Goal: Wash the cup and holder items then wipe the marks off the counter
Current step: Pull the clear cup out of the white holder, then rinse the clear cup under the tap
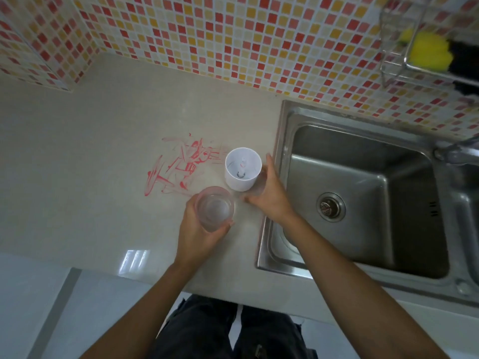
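Note:
My left hand (197,237) grips a clear glass cup (215,207) just above the beige counter (90,151). Behind it stands a white cylindrical holder (242,169), upright, with a small white item inside. My right hand (272,195) is at the holder's right side, curled around what looks like a second clear cup (258,183) that touches the holder. Red scribbled marks (181,167) cover the counter left of the holder.
A steel sink (293,117) with a drain (330,207) lies right of the hands, and its faucet (456,154) is at the right edge. A wire rack (396,68) on the tiled wall holds a yellow sponge (427,50). The counter's front edge runs near my legs.

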A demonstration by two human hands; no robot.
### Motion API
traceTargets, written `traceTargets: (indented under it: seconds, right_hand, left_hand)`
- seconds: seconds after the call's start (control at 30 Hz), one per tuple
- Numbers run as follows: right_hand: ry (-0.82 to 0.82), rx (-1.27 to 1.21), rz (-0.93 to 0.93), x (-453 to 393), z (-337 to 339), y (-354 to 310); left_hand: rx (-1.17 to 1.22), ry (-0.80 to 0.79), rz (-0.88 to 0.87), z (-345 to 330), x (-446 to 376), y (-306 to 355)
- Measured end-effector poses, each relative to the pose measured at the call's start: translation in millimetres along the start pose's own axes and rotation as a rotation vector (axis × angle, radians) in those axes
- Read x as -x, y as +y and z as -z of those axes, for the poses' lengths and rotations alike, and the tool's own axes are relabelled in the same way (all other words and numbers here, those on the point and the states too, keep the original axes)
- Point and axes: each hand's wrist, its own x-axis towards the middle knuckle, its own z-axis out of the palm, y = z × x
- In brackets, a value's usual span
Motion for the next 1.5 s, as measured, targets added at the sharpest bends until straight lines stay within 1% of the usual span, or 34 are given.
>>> traceTargets:
  seconds: [0.1,0.2,0.33,0.4,0.47,0.53,0.63,0.73,0.8,1.0,1.1,1.27,1.5]
  right_hand:
    - [0.120,0.060,0.005,34,27,16]
    - [0.244,0.262,-0.040,83,62,57]
    - [0.223,0.539,-0.194,153,103,134]
    - [0.232,0.661,-0.235,176,126,162]
    - [0.268,0.716,-0.255,186,150,180]
    - [0.283,0.761,-0.279,189,171,195]
    - [0.243,0.815,-0.295,189,192,210]
    - [0.189,0.837,-0.238,185,197,219]
    - [0.160,0.842,-0.198,181,197,223]
    - [0.137,0.855,-0.165,180,199,224]
    - [0.136,0.849,-0.168,180,199,224]
    - [0.118,0.865,-0.157,181,200,224]
    - [0.088,0.896,-0.161,181,201,224]
  left_hand:
    - [0.000,-0.083,-0.032,-19,16,5]
    - [0.011,-0.172,-0.075,-47,31,23]
    - [-0.030,-0.292,-0.183,-95,46,52]
    - [-0.082,-0.348,-0.208,-120,51,57]
    - [-0.181,-0.392,-0.196,-144,52,54]
    - [-0.297,-0.408,-0.241,-167,54,53]
    - [-0.519,-0.418,-0.342,-195,55,58]
    - [-0.793,-0.401,-0.458,-217,52,52]
    - [-0.925,-0.371,-0.478,-227,49,47]
    - [-1.061,-0.301,-0.595,-248,50,52]
    - [-1.130,-0.315,-0.623,-253,49,54]
    - [-1.296,-0.373,-0.739,-256,52,63]
    - [-1.424,-0.315,-0.884,-259,51,71]
